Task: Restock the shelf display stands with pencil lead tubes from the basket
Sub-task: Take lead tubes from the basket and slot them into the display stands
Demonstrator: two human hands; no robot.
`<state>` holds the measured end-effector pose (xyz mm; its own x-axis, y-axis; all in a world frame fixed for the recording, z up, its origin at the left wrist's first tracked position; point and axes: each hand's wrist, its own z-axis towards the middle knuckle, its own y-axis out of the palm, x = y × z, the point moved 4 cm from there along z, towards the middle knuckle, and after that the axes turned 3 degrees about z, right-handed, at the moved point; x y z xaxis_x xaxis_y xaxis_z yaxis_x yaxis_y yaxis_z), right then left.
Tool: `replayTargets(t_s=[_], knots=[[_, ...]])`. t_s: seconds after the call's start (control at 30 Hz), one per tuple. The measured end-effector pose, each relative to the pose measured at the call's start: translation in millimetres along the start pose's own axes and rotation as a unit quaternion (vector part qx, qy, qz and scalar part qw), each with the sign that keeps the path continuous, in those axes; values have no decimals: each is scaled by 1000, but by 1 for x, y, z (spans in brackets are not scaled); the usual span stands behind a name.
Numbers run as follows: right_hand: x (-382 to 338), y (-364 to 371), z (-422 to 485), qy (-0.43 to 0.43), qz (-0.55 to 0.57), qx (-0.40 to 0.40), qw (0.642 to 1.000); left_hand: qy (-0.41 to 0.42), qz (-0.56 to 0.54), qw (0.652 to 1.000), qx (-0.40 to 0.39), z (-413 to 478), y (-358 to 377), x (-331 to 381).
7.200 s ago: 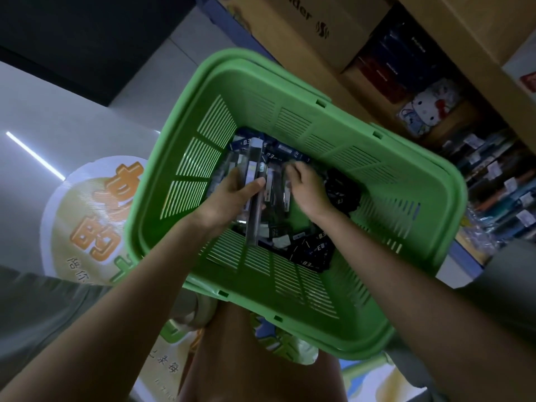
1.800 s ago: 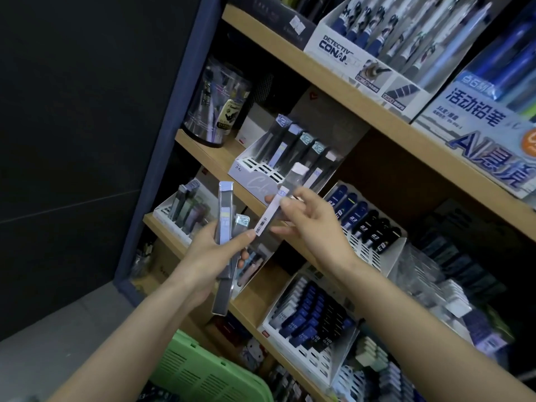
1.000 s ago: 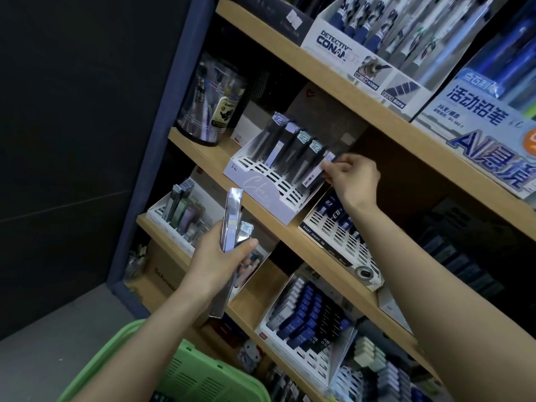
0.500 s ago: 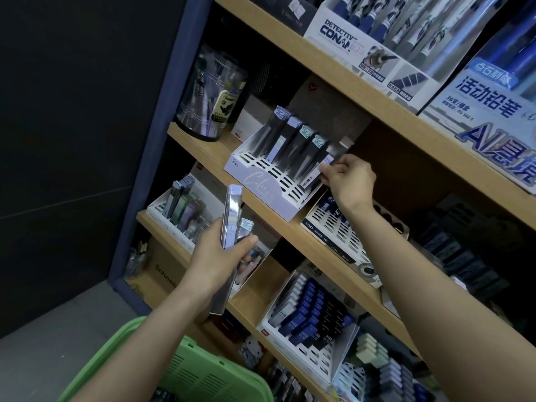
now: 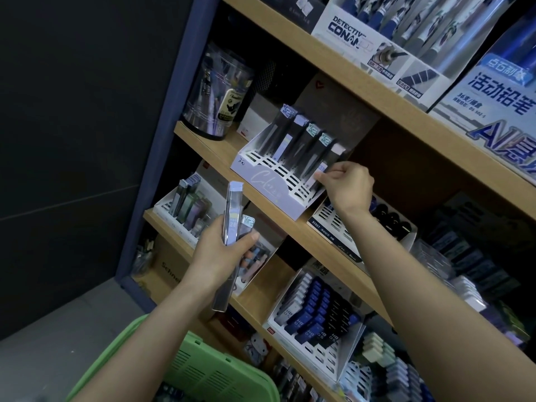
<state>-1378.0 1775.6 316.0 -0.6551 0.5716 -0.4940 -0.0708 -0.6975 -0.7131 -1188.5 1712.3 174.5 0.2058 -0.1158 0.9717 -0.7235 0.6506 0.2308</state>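
My left hand (image 5: 220, 250) grips a small bunch of long grey pencil lead tubes (image 5: 232, 216) upright in front of the shelves. My right hand (image 5: 346, 184) pinches one lead tube (image 5: 320, 169) at the right end of the white slotted display stand (image 5: 261, 178) on the middle shelf. Several dark tubes with pale caps stand in that stand's back row. The green basket (image 5: 203, 369) sits low at the bottom, under my left forearm.
A clear cylinder of pens (image 5: 217, 91) stands left of the stand. Another white stand with black tubes (image 5: 377, 216) sits right of my right hand. Lower shelves hold a stand of grey tubes (image 5: 188, 204) and one of blue and black tubes (image 5: 316, 311). Pen boxes (image 5: 362, 36) fill the top shelf.
My right hand has slid the single tube a little lower into the stand's right end. My left hand and its bunch of tubes have stayed put.
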Motion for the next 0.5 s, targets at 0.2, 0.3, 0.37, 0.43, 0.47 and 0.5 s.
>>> replayTargets(t_s=[0.2,0.3,0.37,0.43,0.47,0.5], knots=[[-6,-3,-18,-25,74,40,996,-15,-33,999,3,-3,0,4],[-10,-6,-34,-49,82,56,994,-22,-41,999,2,-6,0,6],[-16,-6,-48,-82,80,36,993,-32,-53,998,1,-8,1,8],[-23,-1,-67,-104,90,-49,989,-48,-61,997,0,-10,1,8],[-27,5,-78,-100,99,-117,983,-55,-67,996,-2,-11,1,8],[-29,12,-91,-82,108,-191,972,-59,-78,995,-1,-12,0,8]])
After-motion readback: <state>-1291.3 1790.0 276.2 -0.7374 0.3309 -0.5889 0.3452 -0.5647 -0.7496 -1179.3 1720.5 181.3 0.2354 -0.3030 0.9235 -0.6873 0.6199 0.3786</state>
